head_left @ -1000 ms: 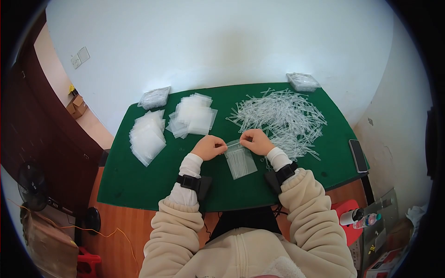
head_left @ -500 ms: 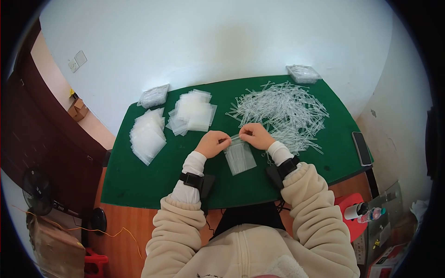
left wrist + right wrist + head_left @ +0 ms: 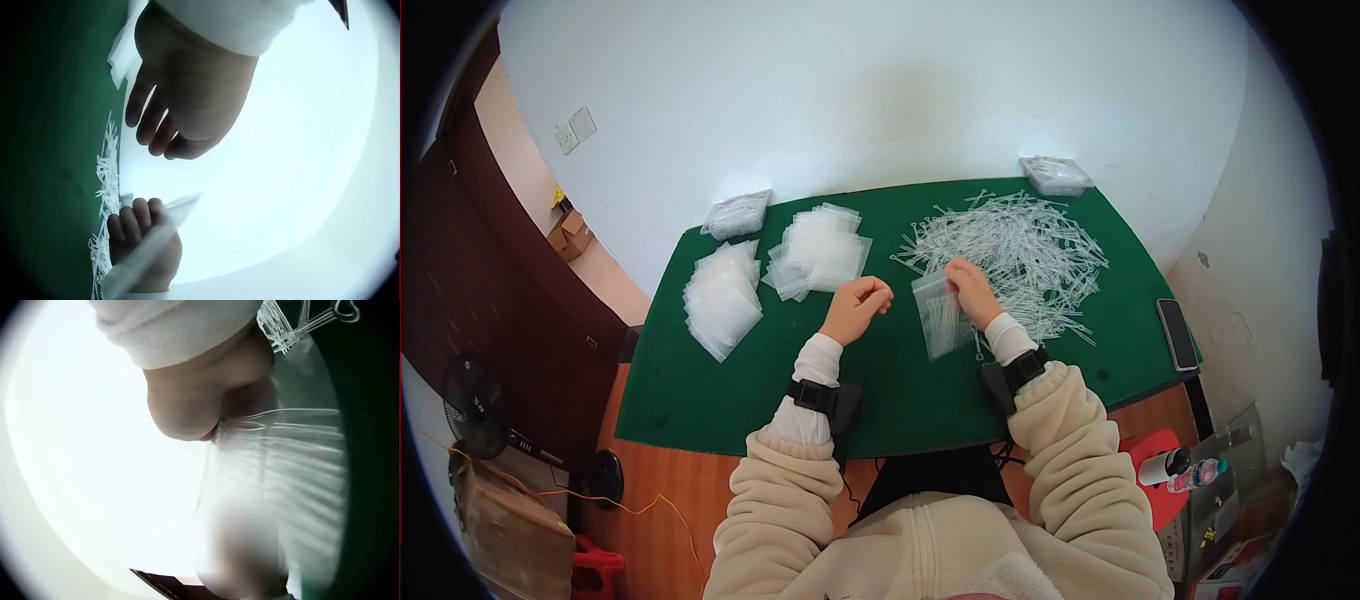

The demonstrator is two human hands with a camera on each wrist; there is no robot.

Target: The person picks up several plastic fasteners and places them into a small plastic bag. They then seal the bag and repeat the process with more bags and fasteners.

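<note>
My right hand [image 3: 973,292] pinches the upper right edge of a clear zip bag [image 3: 938,325] with thin clear sticks inside, held just left of the stick pile [image 3: 1020,250]. In the right wrist view the bag [image 3: 294,487] hangs from the right hand [image 3: 206,394], its sticks side by side. My left hand [image 3: 856,308] is to the left of the bag, touching nothing, its fingers loosely bent. The left wrist view shows the left hand [image 3: 187,94] apart from the right hand [image 3: 147,244], which grips the bag.
Two stacks of empty bags, one at left [image 3: 720,300] and one beside it [image 3: 818,250], lie on the green table [image 3: 800,400]. Filled clear boxes stand at the back left [image 3: 737,214] and back right [image 3: 1056,175]. A phone [image 3: 1176,334] lies at the right edge.
The left hand has let go of the bag and stands apart from it. The right hand has moved slightly right with the bag, which has turned and swung rightward.
</note>
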